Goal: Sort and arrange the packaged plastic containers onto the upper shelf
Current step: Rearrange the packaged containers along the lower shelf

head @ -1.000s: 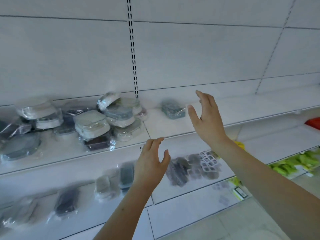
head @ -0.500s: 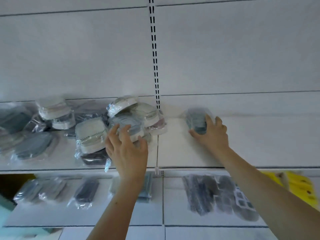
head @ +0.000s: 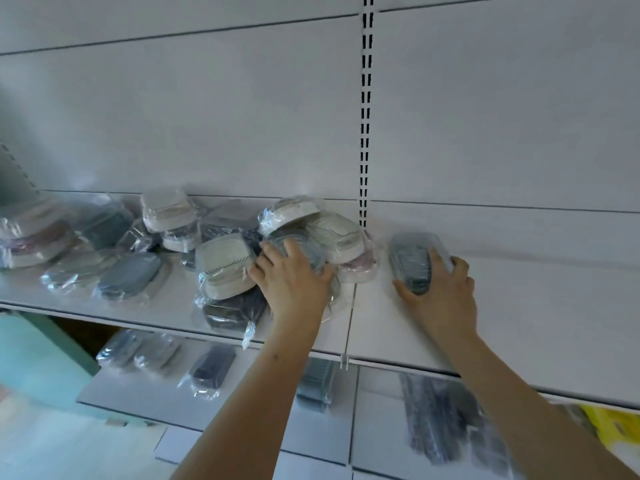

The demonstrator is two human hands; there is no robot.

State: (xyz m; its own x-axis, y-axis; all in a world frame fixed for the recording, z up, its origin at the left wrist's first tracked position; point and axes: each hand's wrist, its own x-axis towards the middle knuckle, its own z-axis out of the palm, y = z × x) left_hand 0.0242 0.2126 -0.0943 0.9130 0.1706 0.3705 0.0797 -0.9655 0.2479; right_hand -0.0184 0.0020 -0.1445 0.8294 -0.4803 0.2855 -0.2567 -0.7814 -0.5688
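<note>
A heap of shrink-wrapped plastic containers lies on the white upper shelf (head: 519,306). It includes a white one (head: 225,265), a dark one (head: 235,310) below it and another white one (head: 334,233) at the heap's right. My left hand (head: 294,282) grips a blue-grey container (head: 306,249) in the middle of the heap, fingers over its top and thumb at its near edge. To the right, apart from the heap, a single blue-grey container (head: 410,261) lies on the shelf. My right hand (head: 440,292) holds it between thumb and fingers.
More wrapped containers (head: 128,275) spread along the shelf's left part. The lower shelf (head: 145,393) carries several dark wrapped packs (head: 211,368). A slotted upright (head: 365,116) splits the back wall. A yellow package (head: 616,431) lies at bottom right and a teal object (head: 34,358) at left.
Both hands rose from mid-air to the upper shelf. The left settled onto the heap and closed on the blue-grey container. The right closed on the lone container.
</note>
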